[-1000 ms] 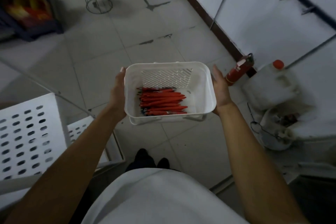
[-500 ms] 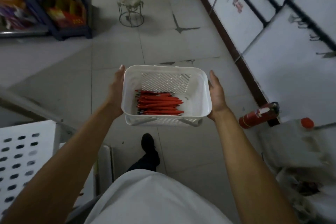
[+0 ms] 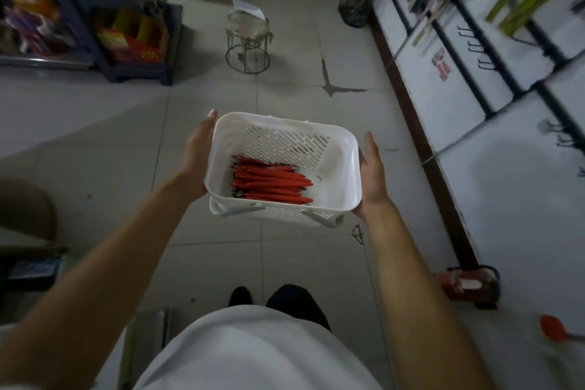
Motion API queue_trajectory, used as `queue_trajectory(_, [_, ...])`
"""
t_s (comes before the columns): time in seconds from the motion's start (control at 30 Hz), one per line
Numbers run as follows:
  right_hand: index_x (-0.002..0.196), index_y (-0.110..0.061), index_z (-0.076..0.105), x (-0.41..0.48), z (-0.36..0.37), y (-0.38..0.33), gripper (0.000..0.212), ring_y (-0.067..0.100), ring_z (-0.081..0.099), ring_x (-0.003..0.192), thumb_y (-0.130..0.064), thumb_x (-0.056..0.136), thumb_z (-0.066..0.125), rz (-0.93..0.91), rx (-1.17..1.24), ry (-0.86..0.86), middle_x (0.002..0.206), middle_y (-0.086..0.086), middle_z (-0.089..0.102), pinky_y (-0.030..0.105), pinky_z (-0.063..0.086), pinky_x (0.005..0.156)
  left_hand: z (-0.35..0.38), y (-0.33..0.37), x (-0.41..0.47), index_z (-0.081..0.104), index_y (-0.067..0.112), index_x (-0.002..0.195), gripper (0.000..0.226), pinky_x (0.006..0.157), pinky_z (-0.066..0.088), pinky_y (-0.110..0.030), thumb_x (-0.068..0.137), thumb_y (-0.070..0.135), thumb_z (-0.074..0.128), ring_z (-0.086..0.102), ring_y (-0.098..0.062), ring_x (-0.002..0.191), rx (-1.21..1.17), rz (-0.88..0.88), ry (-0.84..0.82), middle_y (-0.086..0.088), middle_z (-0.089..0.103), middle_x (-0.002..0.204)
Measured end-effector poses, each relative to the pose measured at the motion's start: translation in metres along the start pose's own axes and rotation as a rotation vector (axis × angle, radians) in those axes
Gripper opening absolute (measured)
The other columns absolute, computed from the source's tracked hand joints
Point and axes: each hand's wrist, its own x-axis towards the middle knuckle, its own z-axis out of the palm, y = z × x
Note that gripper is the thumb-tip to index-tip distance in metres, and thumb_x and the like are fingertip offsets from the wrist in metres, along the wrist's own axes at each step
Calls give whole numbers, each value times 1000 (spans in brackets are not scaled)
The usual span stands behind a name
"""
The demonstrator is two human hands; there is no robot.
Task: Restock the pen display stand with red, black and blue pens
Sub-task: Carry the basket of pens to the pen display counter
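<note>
Your arms reach forward to mid-frame, elbows slightly bent. Your left hand point(image 3: 198, 155) and right hand point(image 3: 373, 174) press flat, fingers straight, against opposite sides of the white basket point(image 3: 346, 139), carrying it between your palms above the tiled floor point(image 3: 126, 142). The red pens point(image 3: 269, 182) lie bunched on its bottom.

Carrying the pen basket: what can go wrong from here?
1. The basket is held only at its sides, between the left hand and right hand; it might slip.
2. The red pens lie loose in the tilted basket; they could slide.
3. A wire stool stands ahead: possible trip.
</note>
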Motion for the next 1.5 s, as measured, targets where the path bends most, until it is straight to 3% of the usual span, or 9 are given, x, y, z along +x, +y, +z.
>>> queue_trajectory(0.17, [141,-13,55,77,7,-31,78,45,39,140,-71,91,42,60,6,-59,150,24,44,62,29,116,-8,18,69,81,22,90,69,73,60,-35,103,51,20,72,-21,84,18,-1,49,-6,75,93])
queue_trajectory(0.4, [135,-13,61,223,8,-85,71,37,58,123,-66,98,32,91,-29,-178,136,19,60,51,46,104,-7,48,195,82,22,90,68,79,58,-38,103,52,23,72,-25,86,11,27,191,-9,75,96])
queue_trajectory(0.53, [129,-16,66,300,14,-131,66,36,61,121,-64,98,32,102,-58,-196,131,18,63,47,52,97,0,77,270,73,13,109,62,91,51,-47,101,56,30,65,-34,98,-39,13,250,-18,70,109])
queue_trajectory(0.77, [114,-21,73,411,29,-205,60,27,69,101,-61,100,31,108,-134,-250,110,10,73,39,57,83,16,123,371,76,18,101,61,84,53,-43,100,56,28,68,-30,92,-51,64,321,-13,72,102])
queue_trajectory(0.9, [124,-20,69,469,45,-228,63,30,66,108,-64,98,32,121,-148,-311,121,14,69,44,54,94,15,146,416,82,22,84,67,82,54,-40,102,52,25,69,-26,86,-75,99,353,-9,74,93])
queue_trajectory(1.0, [124,-22,69,514,60,-240,62,34,64,114,-65,98,32,146,-165,-317,123,14,68,47,53,97,4,164,450,82,23,87,68,86,53,-42,102,54,24,69,-26,87,-96,100,345,-9,74,96])
queue_trajectory(1.1, [135,-19,61,564,76,-247,66,41,50,132,-66,96,35,179,-153,-322,139,19,57,57,37,113,-15,180,489,82,23,87,69,86,51,-42,101,55,23,68,-27,87,-99,104,348,-9,74,95])
queue_trajectory(1.3, [139,-11,56,660,130,-272,75,36,57,115,-61,84,50,177,-141,-357,131,22,59,49,47,101,-60,225,581,82,21,89,67,88,50,-44,100,56,26,66,-30,91,-113,117,358,-12,73,97])
queue_trajectory(1.5, [139,-15,56,760,184,-299,67,45,49,132,-63,96,40,214,-123,-361,143,22,53,60,38,111,-106,284,664,79,25,91,62,89,49,-46,100,56,26,63,-32,95,-114,145,335,-11,70,103])
